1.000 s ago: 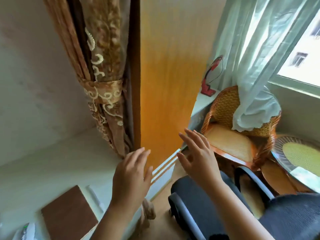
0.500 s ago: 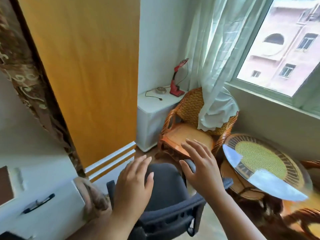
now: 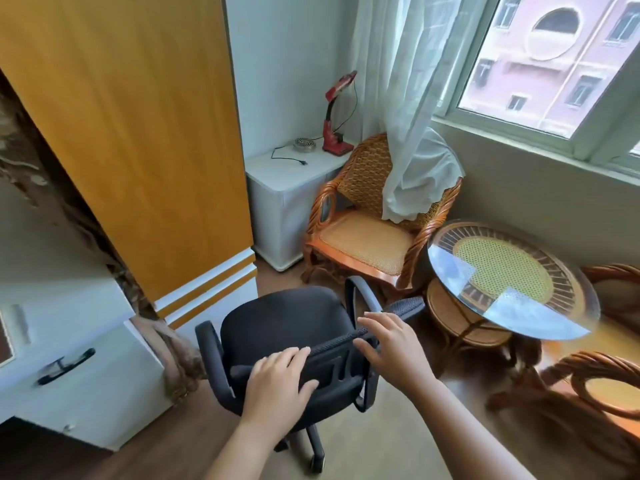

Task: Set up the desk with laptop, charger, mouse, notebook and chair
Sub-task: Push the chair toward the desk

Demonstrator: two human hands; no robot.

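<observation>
A black office chair (image 3: 284, 323) with armrests stands on the wooden floor, its seat facing away from me. My left hand (image 3: 277, 382) is closed over the top edge of its backrest (image 3: 332, 372), fingers in front and thumb behind. My right hand (image 3: 391, 348) lies on the same edge further right, with the fingers spread over the top and the thumb under it. The white desk (image 3: 69, 306) with a black drawer handle (image 3: 65, 365) is at the left. A sliver of a brown notebook (image 3: 4, 341) shows at the frame's left edge. Laptop, charger and mouse are out of view.
An orange wardrobe door (image 3: 138, 133) rises behind the office chair. A white cabinet (image 3: 287, 188) holds a red lamp (image 3: 334, 133). A rattan armchair (image 3: 363, 237), a round glass-topped table (image 3: 512, 278) and another rattan chair (image 3: 606, 382) crowd the right side under the window.
My view has swung right and down from the desk corner to the office chair. Both hands, open in the air before, have come down onto the backrest's top edge.
</observation>
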